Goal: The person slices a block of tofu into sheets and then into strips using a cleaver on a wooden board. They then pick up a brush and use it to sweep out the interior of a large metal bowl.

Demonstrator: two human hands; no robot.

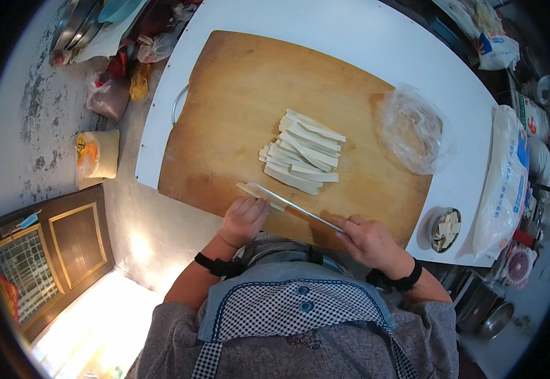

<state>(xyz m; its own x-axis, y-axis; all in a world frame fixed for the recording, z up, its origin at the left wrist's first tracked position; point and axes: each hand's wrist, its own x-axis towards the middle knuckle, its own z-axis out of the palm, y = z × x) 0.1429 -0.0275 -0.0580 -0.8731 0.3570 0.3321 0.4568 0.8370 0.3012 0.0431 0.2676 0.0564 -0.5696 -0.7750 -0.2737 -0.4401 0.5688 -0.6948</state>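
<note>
My right hand (369,239) grips the handle of a knife (298,207), its blade seen nearly edge-on and slanting up to the left. The blade lies along a small pale slab (251,190), perhaps tofu or dough, near the front edge of the wooden cutting board (227,94). With fingers curled, my left hand (245,219) presses on the near side of that slab, right beside the blade. Beyond the knife, several pale cut strips (303,151) lie side by side in a loose, overlapping pile.
A clear plastic bag (412,130) rests on the board's right side. On the white table (464,118) stand a round container (445,230) of pale pieces and a large white printed sack (502,184). A metal ring handle (178,104) projects from the board's left edge.
</note>
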